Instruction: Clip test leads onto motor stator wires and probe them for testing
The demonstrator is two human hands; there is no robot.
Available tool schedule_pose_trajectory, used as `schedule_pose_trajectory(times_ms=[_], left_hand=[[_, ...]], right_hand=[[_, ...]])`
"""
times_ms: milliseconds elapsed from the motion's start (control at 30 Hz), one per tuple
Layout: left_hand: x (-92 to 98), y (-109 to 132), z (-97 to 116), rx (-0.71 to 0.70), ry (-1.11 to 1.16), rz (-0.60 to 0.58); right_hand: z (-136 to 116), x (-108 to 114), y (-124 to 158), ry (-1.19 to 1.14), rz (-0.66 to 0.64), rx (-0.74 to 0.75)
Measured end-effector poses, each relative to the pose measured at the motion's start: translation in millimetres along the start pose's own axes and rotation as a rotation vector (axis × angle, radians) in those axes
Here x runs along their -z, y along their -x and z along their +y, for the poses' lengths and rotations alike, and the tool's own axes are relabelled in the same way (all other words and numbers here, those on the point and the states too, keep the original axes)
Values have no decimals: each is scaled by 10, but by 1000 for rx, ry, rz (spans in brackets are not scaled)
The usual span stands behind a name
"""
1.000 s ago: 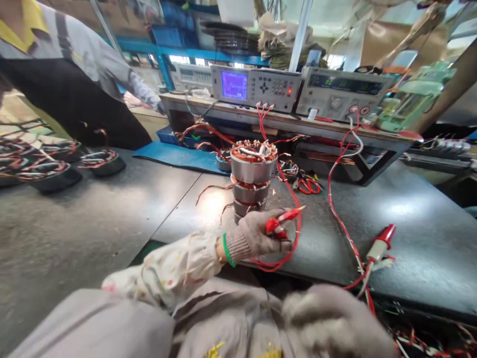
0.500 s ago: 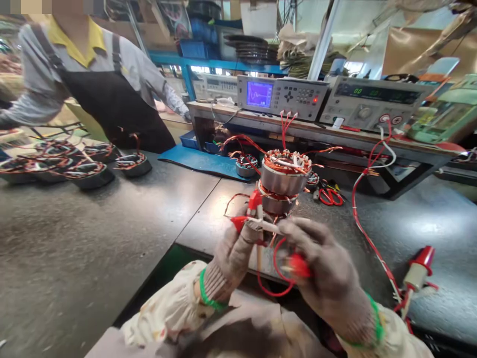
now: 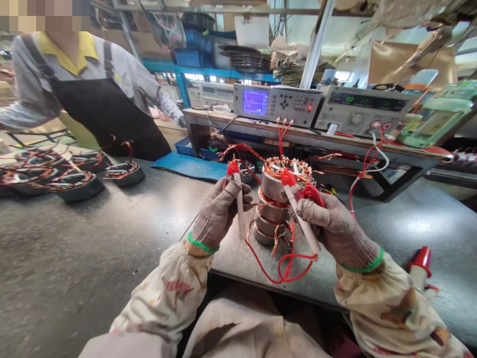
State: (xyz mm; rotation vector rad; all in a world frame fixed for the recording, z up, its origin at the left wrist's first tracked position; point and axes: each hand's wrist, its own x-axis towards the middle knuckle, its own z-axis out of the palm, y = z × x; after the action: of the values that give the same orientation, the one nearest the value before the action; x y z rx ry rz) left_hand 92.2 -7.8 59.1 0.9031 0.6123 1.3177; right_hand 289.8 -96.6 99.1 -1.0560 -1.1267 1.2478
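Note:
My left hand (image 3: 219, 209), in a grey knit glove, is closed around a red alligator clip (image 3: 233, 169) with a white sleeve, left of the stator stack. My right hand (image 3: 331, 219), also gloved, grips another red-and-white alligator clip (image 3: 290, 184) in front of the stack's right side. A second red piece (image 3: 313, 193) shows by its fingers; I cannot tell whether it belongs to the same clip. Red test leads (image 3: 285, 279) loop below between the hands. The stacked stators (image 3: 274, 214) stand upright, with copper wire ends (image 3: 242, 146) sticking out of the top one.
Several wound stators (image 3: 76, 186) lie at the left of the metal table (image 3: 130, 258). Behind are a blue mat (image 3: 190, 166), a tester with a lit screen (image 3: 255, 102) and another meter (image 3: 365, 109). A red-and-white clip (image 3: 421, 266) lies right. A co-worker (image 3: 104, 94) stands across.
My hands have moved apart and up from close together low before the stack, each now with a clip. The leads between them have spread out. The view has shifted slightly.

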Motion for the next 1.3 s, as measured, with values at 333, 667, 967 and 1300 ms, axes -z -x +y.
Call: schedule_pose_trajectory(times_ms=[333,667,967,1300], left_hand=[[-44,-16,48,-137,-81,15],[14,6,94,-181,-181,23],[-71,41,78,-227,-169,-52],[-48,25,89,-193,-137,-47]], right_hand=[[-8,46,-45,131,-65,26],[170,768,-458,1232,815,507],[71,985,-921,1021,750,240],[142,1059,-961,961,746,269]])
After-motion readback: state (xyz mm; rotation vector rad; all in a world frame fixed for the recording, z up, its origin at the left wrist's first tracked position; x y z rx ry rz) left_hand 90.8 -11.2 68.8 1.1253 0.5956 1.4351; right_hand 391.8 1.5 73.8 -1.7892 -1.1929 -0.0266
